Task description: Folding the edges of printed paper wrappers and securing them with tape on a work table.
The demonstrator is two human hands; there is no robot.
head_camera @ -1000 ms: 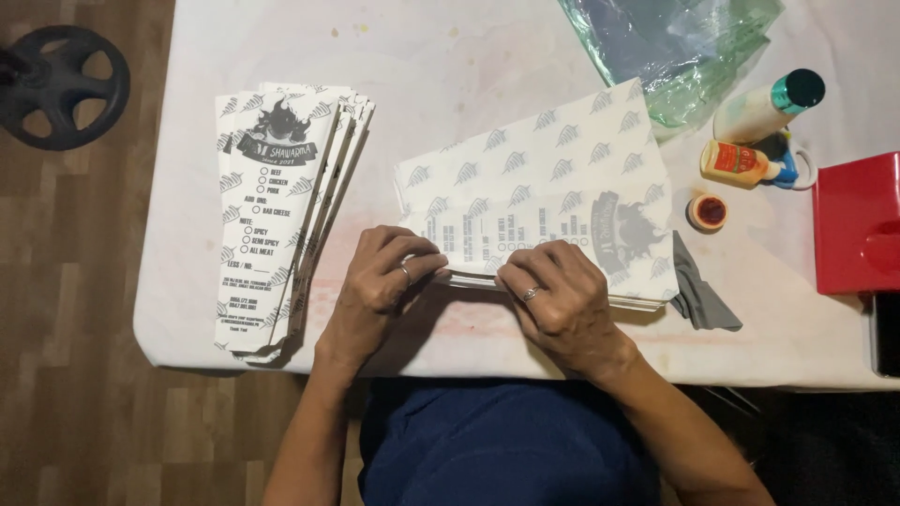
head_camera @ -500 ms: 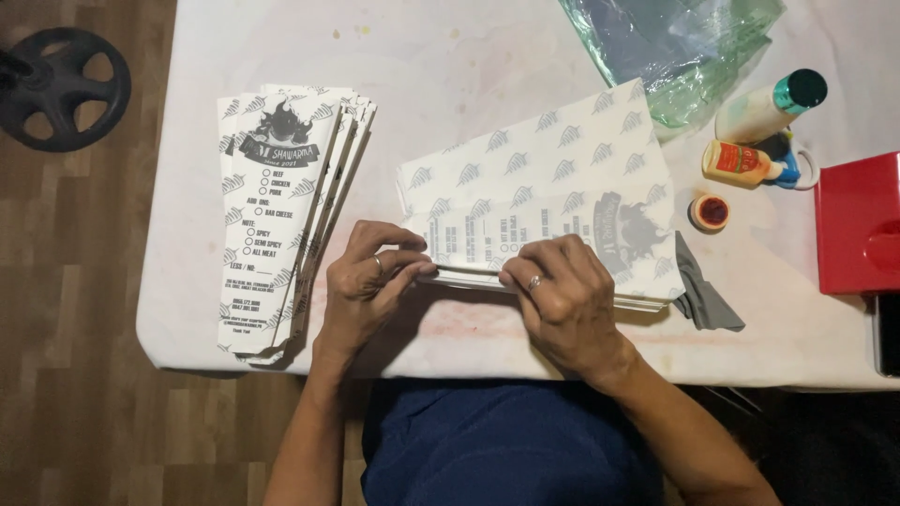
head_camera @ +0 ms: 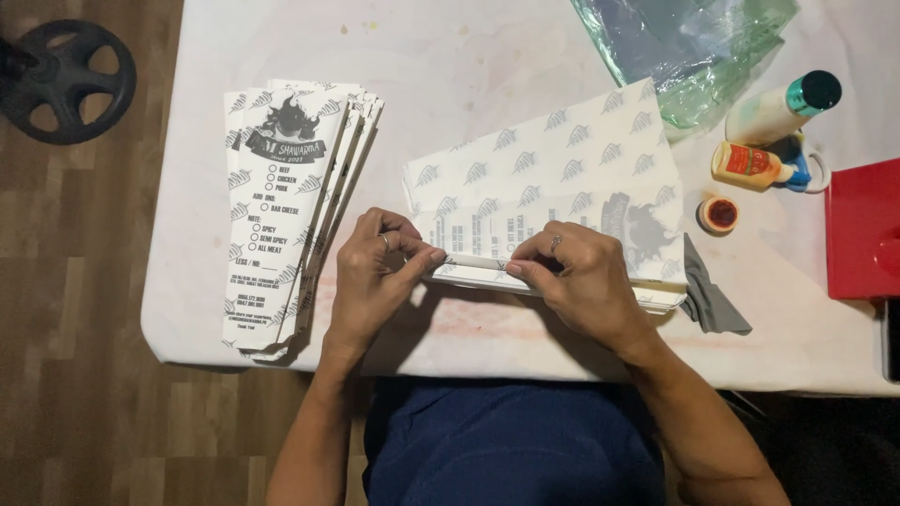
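A printed white paper sheet (head_camera: 553, 178) lies on top of a low stack on the white table (head_camera: 469, 66). My left hand (head_camera: 375, 276) and my right hand (head_camera: 577, 272) both pinch the sheet's near edge, which is folded up into a narrow strip between my fingertips. Each hand wears a ring. To the left of my left hand lies a fanned pile of finished long paper sleeves (head_camera: 286, 211) with dark printing.
A crumpled clear green plastic bag (head_camera: 684, 47) lies at the back right. Beside it are a white bottle with a teal cap (head_camera: 778, 108), an orange glue bottle (head_camera: 750, 167), a small red lid (head_camera: 720, 214), a red box (head_camera: 862, 230) and a grey cloth (head_camera: 708, 295). A black weight plate (head_camera: 61, 80) rests on the wooden floor.
My left hand's fingers have slid a little right along the folded edge toward my right hand. The fold is pressed flatter. The sleeve pile has not moved.
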